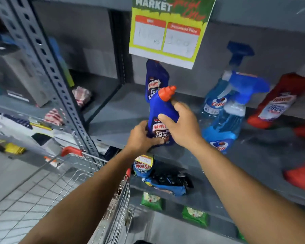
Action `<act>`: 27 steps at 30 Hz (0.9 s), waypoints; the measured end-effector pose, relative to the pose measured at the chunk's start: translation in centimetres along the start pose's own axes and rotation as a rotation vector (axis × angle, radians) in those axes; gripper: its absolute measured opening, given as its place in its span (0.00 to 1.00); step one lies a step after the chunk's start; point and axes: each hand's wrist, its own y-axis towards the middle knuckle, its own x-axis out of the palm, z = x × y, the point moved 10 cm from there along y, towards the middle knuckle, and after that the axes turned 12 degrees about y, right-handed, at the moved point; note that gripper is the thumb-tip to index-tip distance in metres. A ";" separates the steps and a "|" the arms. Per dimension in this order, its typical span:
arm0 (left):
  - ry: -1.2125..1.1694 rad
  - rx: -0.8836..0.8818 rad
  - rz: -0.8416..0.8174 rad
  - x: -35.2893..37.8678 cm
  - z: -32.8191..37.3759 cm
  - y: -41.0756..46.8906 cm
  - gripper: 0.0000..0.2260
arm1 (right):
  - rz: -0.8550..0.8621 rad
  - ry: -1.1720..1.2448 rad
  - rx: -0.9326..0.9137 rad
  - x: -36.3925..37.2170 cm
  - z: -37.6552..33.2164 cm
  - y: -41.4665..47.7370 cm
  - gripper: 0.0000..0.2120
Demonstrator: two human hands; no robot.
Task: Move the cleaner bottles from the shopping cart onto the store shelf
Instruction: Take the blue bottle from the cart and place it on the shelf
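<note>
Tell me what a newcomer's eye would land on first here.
First, the blue Harpic bottle with its orange cap, held in both hands, left hand and right hand, at the shelf front. Above it hangs a green price sign; to the right stand blue spray bottles.

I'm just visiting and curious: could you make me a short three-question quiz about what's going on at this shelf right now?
1. True or false: both hands are on the blue bottle with the orange cap.
2. Which stands directly behind that bottle on the shelf? A) a second blue bottle B) a red bottle C) a spray bottle
3. Fill in: the price sign hangs in front of the top of the ____ blue bottle.

Key
1. True: the left hand grips the base, the right hand the body.
2. A, the second blue bottle.
3. Second.
</note>
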 end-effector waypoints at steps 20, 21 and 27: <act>0.040 0.102 -0.287 -4.1 -2.8 2.5 0.18 | 0.020 0.271 0.200 4.8 4.2 -2.1 0.25; 0.036 0.111 -0.295 -4.2 -2.7 2.4 0.18 | 0.022 0.272 0.202 5.0 4.2 -2.1 0.25; 0.037 0.095 -0.335 -4.4 -2.8 2.2 0.18 | 0.027 0.267 0.236 5.4 4.5 -2.1 0.26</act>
